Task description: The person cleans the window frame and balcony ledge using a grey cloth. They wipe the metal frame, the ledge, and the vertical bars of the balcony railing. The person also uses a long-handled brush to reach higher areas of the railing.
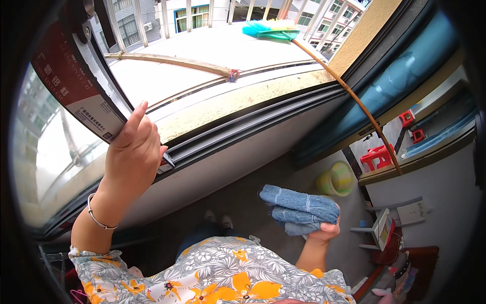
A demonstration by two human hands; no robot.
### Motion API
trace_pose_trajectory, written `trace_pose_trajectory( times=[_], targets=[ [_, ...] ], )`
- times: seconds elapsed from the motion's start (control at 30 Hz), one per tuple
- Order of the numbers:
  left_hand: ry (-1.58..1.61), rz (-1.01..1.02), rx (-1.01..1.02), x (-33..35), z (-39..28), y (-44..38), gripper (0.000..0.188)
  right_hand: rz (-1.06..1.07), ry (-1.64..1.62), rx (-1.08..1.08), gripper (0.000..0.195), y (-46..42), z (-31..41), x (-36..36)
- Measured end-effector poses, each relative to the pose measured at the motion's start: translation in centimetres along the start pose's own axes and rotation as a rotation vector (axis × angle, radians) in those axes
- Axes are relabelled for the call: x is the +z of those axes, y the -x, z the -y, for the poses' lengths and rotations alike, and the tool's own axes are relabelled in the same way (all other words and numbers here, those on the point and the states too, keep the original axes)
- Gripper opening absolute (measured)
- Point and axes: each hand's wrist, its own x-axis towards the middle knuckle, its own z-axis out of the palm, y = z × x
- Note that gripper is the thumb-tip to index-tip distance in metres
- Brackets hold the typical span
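My left hand [133,152] is wrapped around the upright edge of a sliding window sash [120,95], just above the sill track. A red and white film with printed writing [91,108] covers the sash frame beside my fingers. Below the sill, my right hand [331,228] holds a folded blue towel [303,205] with thin white stripes, its loose end pointing left. The metal window track [254,117] runs from my left hand up to the right. Past it lies a pale, stained outer ledge [243,100].
A broom [279,34] with a long wooden handle leans out across the sill on the right. Outside are a wooden strip [182,64] and metal bars [188,15]. Blue curtain [402,72] hangs at right. A yellow-green bin [338,178] and chair [379,230] stand on the floor.
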Motion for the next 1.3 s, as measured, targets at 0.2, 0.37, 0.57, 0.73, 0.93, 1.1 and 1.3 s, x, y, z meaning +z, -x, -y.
trace_pose_trajectory(
  times=[0.2,0.37,0.57,0.73,0.93,1.1,1.3],
  targets=[
    [-0.064,-0.267,-0.014,1.4,-0.4,-0.8,0.010,-0.096,0.123,-0.032,0.064,-2.3,-1.2,2.1],
    [-0.075,-0.179,-0.036,1.7,-0.4,0.3,0.010,-0.281,0.264,-0.137,0.064,-3.9,-1.7,3.9],
    [-0.222,-0.118,-0.082,1.7,0.0,0.4,0.008,-0.205,0.447,-0.623,0.057,-10.3,2.0,-0.4],
    [-0.268,-0.038,-0.177,1.2,-0.4,1.0,0.008,0.576,0.777,-0.644,0.061,-19.2,0.9,5.2],
    [-0.344,-0.118,-0.209,2.1,-0.5,1.2,0.009,1.756,0.589,-0.461,0.065,-18.8,-12.4,20.0],
    [-0.413,-0.077,-0.187,1.7,-0.5,0.8,0.013,1.651,0.881,-0.619,0.064,-12.4,-20.5,22.2],
    [-0.500,0.040,-0.097,1.5,-0.1,0.8,0.012,1.711,1.109,-0.753,0.043,-13.3,-21.1,21.2]
  ],
)
